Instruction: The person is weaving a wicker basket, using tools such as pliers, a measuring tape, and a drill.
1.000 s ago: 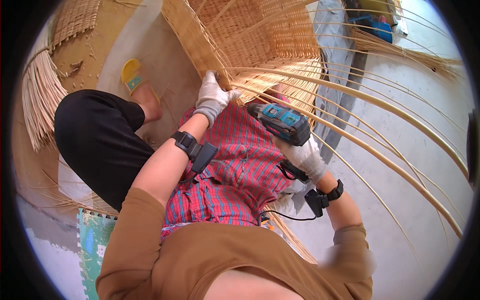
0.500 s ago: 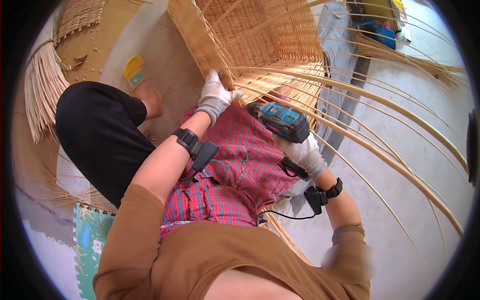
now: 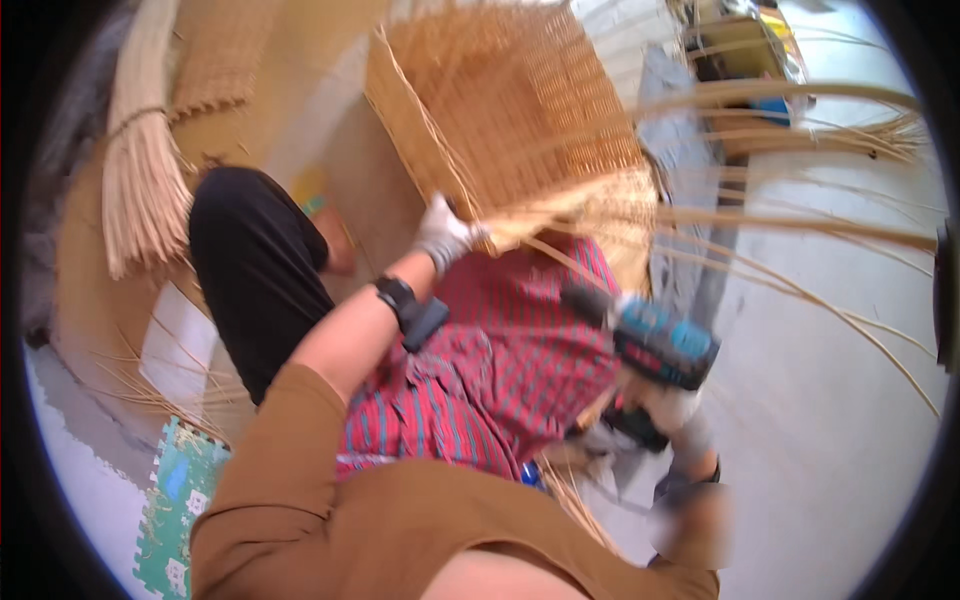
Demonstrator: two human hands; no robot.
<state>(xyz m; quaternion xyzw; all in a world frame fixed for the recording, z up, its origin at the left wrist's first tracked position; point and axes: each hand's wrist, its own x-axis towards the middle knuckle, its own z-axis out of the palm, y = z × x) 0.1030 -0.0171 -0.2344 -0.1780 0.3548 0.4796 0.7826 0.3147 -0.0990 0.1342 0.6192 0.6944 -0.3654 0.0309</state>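
A large tan woven basket (image 3: 410,125) lies tilted in front of me, its open side toward me. My left hand (image 3: 445,235), in a pale work glove, grips the basket's near left corner. My right hand (image 3: 668,405), gloved too, is wrapped round the handle of a blue and black cordless drill (image 3: 662,342). The drill is right of the red plaid cloth (image 3: 510,320) over my lap, apart from the basket and pointing toward the upper left. Motion smears the drill's tip. Long loose canes (image 3: 790,285) fan out from the basket's right side.
At the left lies a tied bundle of pale canes (image 3: 145,190), beside a woven panel (image 3: 215,75). A green foam mat (image 3: 185,510) is at lower left. A yellow slipper (image 3: 308,188) is on my foot. Blue and dark containers (image 3: 740,55) stand at upper right.
My right hand has drawn the drill away from the basket, to the right and nearer me. My left hand keeps its grip on the corner. The view has shifted and blurred.
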